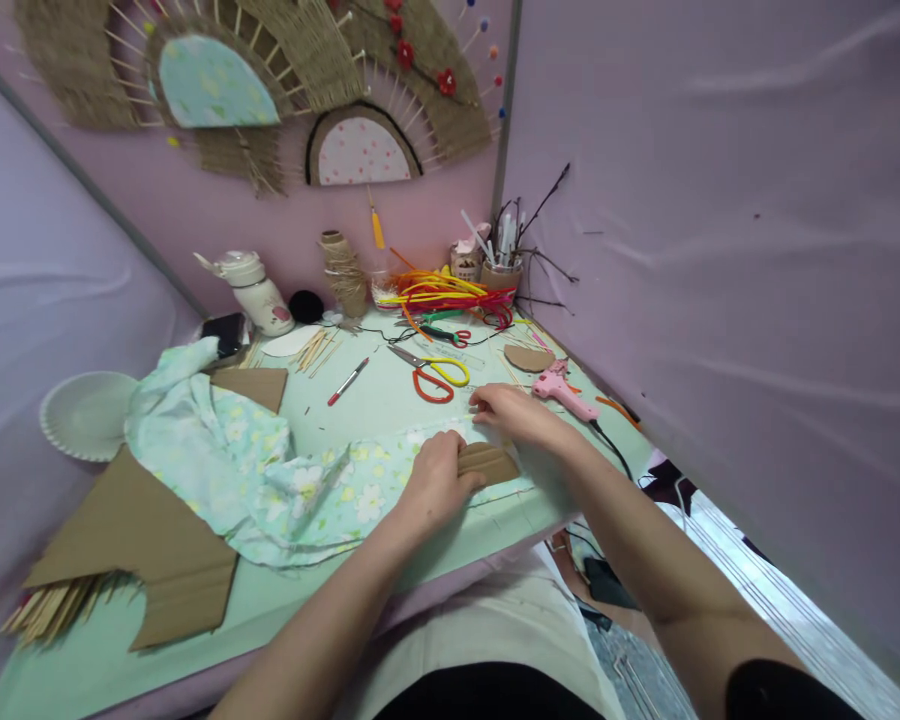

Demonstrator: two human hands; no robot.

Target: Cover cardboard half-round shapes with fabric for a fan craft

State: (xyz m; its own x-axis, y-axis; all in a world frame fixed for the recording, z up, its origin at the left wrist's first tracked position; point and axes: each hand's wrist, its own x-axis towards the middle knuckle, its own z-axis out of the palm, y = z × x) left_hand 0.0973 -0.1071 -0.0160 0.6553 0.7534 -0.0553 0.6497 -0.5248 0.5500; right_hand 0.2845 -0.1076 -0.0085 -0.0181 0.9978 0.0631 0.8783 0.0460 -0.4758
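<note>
A strip of pale green floral fabric [367, 475] lies across the table toward me, its bunched part at the left. On its right end rests a small half-round piece of corrugated cardboard [491, 463]. My left hand [439, 483] is closed on the left side of this piece, with the thumb along its lower edge. Just behind the cardboard, my right hand [511, 412] has its fingers curled at the fabric's far edge, seemingly pinching it; its fingertips are partly hidden. Scissors [429, 370] with red and yellow handles lie beyond my hands.
To the right is a pink glue gun [564, 390] with its cord, near a cardboard half-disc [529, 357]. A pen [348, 382], a bottle [259, 293], a twine cone [343, 275] and pipe cleaners [442, 290] lie or stand farther back. Cut cardboard [139, 540] covers sticks at left.
</note>
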